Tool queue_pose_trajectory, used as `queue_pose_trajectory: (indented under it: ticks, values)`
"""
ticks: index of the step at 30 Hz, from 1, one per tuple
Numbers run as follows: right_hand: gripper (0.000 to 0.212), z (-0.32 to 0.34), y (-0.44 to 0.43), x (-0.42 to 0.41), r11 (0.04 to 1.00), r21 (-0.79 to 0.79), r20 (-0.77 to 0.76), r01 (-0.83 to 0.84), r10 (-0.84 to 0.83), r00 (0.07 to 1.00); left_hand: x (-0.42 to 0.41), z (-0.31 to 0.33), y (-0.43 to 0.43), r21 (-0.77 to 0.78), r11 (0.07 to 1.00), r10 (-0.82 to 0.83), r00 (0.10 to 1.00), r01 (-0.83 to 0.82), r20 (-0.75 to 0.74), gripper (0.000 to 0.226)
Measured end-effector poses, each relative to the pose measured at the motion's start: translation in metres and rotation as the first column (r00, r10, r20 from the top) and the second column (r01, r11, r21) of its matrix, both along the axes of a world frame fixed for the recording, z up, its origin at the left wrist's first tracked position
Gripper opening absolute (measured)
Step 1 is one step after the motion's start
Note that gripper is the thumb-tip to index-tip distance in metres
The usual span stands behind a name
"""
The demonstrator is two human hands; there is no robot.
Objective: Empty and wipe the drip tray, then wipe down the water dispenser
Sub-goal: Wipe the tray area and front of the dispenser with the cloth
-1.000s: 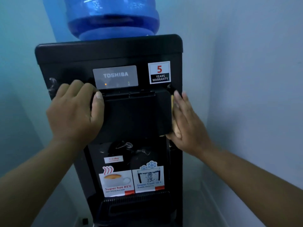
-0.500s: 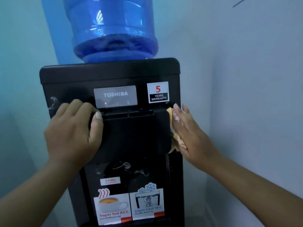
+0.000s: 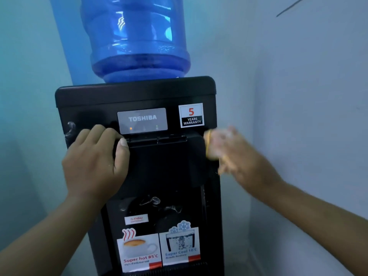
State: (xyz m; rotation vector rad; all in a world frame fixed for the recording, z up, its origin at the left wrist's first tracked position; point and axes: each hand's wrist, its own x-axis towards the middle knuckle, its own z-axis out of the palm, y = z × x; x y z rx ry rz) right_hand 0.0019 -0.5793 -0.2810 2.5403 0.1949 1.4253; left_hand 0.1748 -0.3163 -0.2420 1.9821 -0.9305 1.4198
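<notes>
Dispenser (image 3: pixel 135 96), left hand (image 3: pixel 93 162) gripping its panel (image 3: pixel 159 162), right hand (image 3: pixel 241 156) pressing yellow sponge (image 3: pixel 208 143)

We record that the right hand (image 3: pixel 237 154) has risen along the right side of the front cover (image 3: pixel 165 162). Its yellow sponge (image 3: pixel 208 145) now sits at the upper corner. The hand is motion-blurred. More of the bottle (image 3: pixel 137 46) shows.
</notes>
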Motion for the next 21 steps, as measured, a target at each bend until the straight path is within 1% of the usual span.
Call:
queue_pose_trajectory:
  ticks: [1, 2, 3, 5, 8, 10, 12, 13, 14, 15, 16, 18, 19, 20, 21]
  values:
    - [0.04, 0.015, 0.001, 0.007, 0.995, 0.098, 0.089, -0.027, 0.018, 0.996, 0.0, -0.001, 0.001, -0.001, 1.0, -0.001, 1.0, 0.001, 0.007, 0.034]
    - [0.046, 0.031, 0.006, 0.016, 0.987, 0.154, 0.152, -0.055, 0.031, 0.988, 0.0, -0.002, 0.002, -0.003, 1.0, 0.0, 1.0, 0.0, 0.015, 0.035]
    - [0.05, 0.041, 0.013, 0.026, 0.984, 0.167, 0.175, -0.068, 0.039, 0.984, -0.001, -0.003, 0.002, -0.009, 1.0, 0.001, 1.0, -0.001, 0.02, 0.034]
    - [0.05, 0.036, 0.021, 0.041, 0.99, 0.132, 0.166, -0.051, 0.029, 0.986, 0.0, -0.003, 0.002, -0.009, 1.0, 0.007, 1.0, -0.007, 0.018, 0.034]
    - [0.045, -0.013, 0.02, 0.046, 0.998, 0.062, 0.192, 0.033, -0.044, 0.98, 0.004, -0.001, -0.001, -0.001, 1.0, 0.011, 0.999, -0.011, 0.03, 0.035]
    - [0.045, -0.053, 0.017, 0.043, 0.993, -0.036, 0.126, 0.11, -0.105, 0.986, 0.008, -0.001, -0.002, 0.004, 1.0, 0.013, 0.999, -0.013, 0.043, 0.035]
    - [0.045, -0.094, 0.017, 0.031, 0.961, -0.194, 0.016, 0.196, -0.197, 0.98, 0.01, 0.0, -0.004, 0.002, 1.0, 0.014, 0.998, -0.014, 0.054, 0.034]
    - [0.047, -0.114, 0.019, 0.02, 0.956, -0.22, -0.062, 0.194, -0.212, 0.975, 0.009, -0.001, -0.004, 0.001, 1.0, 0.024, 0.998, -0.024, 0.057, 0.033]
    - [0.047, -0.127, 0.021, 0.009, 0.967, -0.199, -0.112, 0.158, -0.182, 0.977, 0.011, 0.001, -0.005, 0.001, 0.999, 0.035, 0.997, -0.035, 0.067, 0.032]
    - [0.044, -0.136, 0.025, -0.002, 0.987, -0.119, -0.133, 0.11, -0.125, 0.983, 0.01, 0.0, -0.004, 0.001, 0.999, 0.041, 0.997, -0.041, 0.069, 0.031]
    - [0.04, -0.135, 0.028, -0.007, 0.998, 0.013, -0.094, 0.059, -0.057, 0.994, 0.01, -0.001, -0.004, -0.003, 0.999, 0.046, 0.996, -0.046, 0.075, 0.031]
    - [0.041, -0.12, 0.033, 0.001, 0.96, 0.279, 0.073, -0.011, -0.01, 0.997, 0.012, -0.003, -0.003, -0.004, 0.998, 0.056, 0.994, -0.056, 0.098, 0.031]
    - [0.048, -0.11, 0.036, 0.012, 0.923, 0.384, 0.137, -0.009, -0.048, 0.989, 0.012, -0.004, -0.002, -0.004, 0.998, 0.059, 0.993, -0.059, 0.106, 0.031]
    - [0.058, -0.102, 0.043, 0.026, 0.881, 0.473, 0.16, 0.01, -0.097, 0.982, 0.013, -0.005, -0.002, -0.008, 0.998, 0.059, 0.992, -0.059, 0.113, 0.031]
    - [0.068, -0.098, 0.05, 0.039, 0.85, 0.526, 0.143, 0.037, -0.131, 0.981, 0.013, -0.005, -0.002, -0.014, 0.998, 0.062, 0.991, -0.061, 0.122, 0.031]
